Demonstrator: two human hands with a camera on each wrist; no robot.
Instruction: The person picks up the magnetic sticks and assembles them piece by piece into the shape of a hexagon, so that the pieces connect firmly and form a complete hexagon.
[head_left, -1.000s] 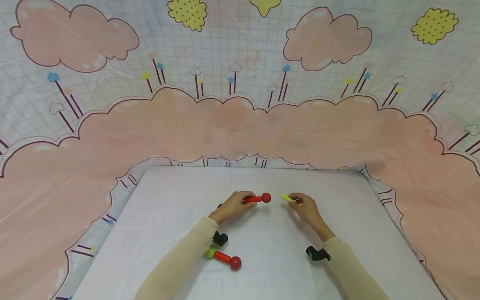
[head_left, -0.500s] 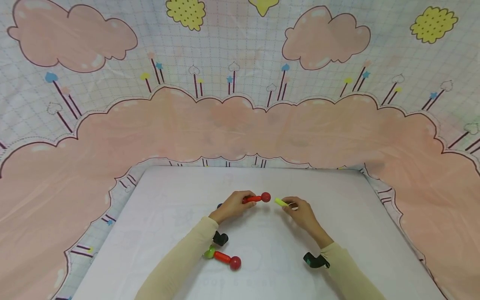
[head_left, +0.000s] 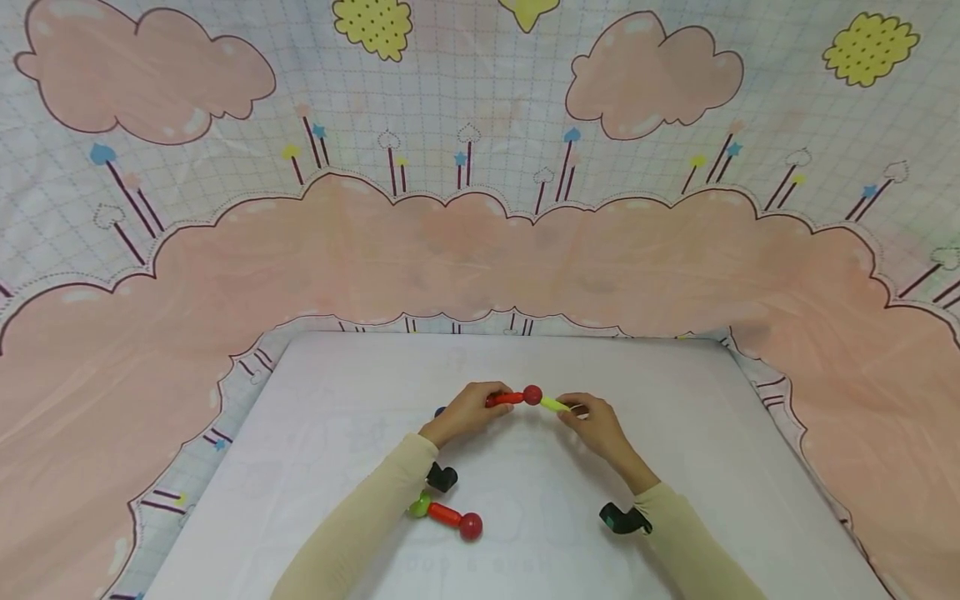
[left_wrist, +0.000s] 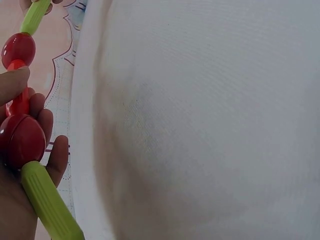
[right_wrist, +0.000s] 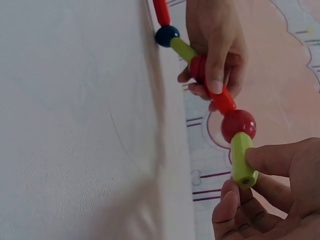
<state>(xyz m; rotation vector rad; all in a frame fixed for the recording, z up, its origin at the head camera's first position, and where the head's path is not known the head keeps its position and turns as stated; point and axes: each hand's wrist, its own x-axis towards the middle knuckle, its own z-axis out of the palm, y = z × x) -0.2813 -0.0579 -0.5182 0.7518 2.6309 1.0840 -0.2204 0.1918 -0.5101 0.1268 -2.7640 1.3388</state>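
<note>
My left hand (head_left: pixel 468 408) grips a chain of toy rods and balls, its thumb on a red rod (right_wrist: pixel 223 100). In the right wrist view, a dark red ball (right_wrist: pixel 238 126) caps that rod's near end. Behind the thumb come another red ball (left_wrist: pixel 22 142), a green rod (left_wrist: pixel 50 202), a blue ball (right_wrist: pixel 167 36) and another red rod (right_wrist: pixel 161 12). My right hand (head_left: pixel 600 425) pinches a yellow-green rod (right_wrist: pixel 242 157) between thumb and fingers. Its far end meets the end ball; whether it is seated inside cannot be told.
On the white table (head_left: pixel 675 375), nearer me, lies a second assembly: a light green piece (head_left: pixel 420 505), a red rod (head_left: pixel 446 515) and a red ball (head_left: pixel 471 526). Cloth printed with clouds (head_left: pixel 480 267) surrounds the table. Black devices (head_left: pixel 626 518) sit at both wrists.
My right hand has moved left and slightly down, bringing the yellow-green rod from apart to against the red end ball. My left hand and its chain have stayed nearly still.
</note>
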